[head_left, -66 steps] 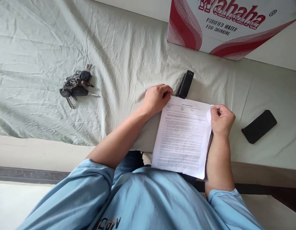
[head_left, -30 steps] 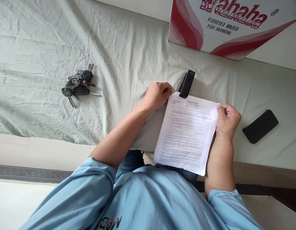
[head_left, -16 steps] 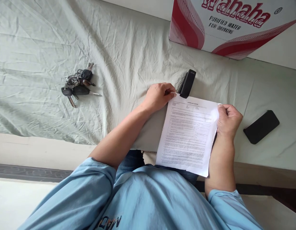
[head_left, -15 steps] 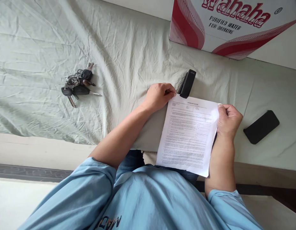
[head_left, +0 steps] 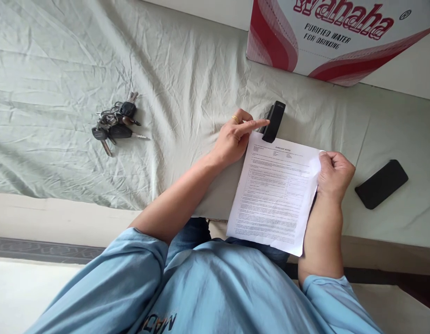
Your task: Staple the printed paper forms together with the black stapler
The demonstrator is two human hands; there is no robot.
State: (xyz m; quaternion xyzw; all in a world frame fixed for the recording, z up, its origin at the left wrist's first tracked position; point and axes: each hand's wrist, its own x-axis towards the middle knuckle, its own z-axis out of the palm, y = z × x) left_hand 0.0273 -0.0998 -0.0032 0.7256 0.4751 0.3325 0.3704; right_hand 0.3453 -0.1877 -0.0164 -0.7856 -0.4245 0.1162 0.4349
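Note:
A printed sheet of paper [head_left: 277, 195] lies on the cloth with its lower part hanging past the table edge over my lap. At its top right corner my right hand [head_left: 335, 174] pinches it, thumb on top. A black stapler [head_left: 274, 121] stands at the sheet's top edge, its near end over the paper. My left hand [head_left: 236, 137], with a ring on one finger, is beside the sheet's top left corner. Its index finger stretches out to the stapler's left side and seems to touch it, while other fingers are bent. The thumb is hidden.
A bunch of keys [head_left: 117, 123] lies to the left on the wrinkled pale green cloth [head_left: 187, 83]. To the right of my right hand is a black phone-like slab [head_left: 381, 184]. A large red and white carton [head_left: 326, 46] stands at the back right.
My left hand has let go of the paper's top left corner and extended its index finger to the stapler. My right hand still holds the paper, almost unmoved.

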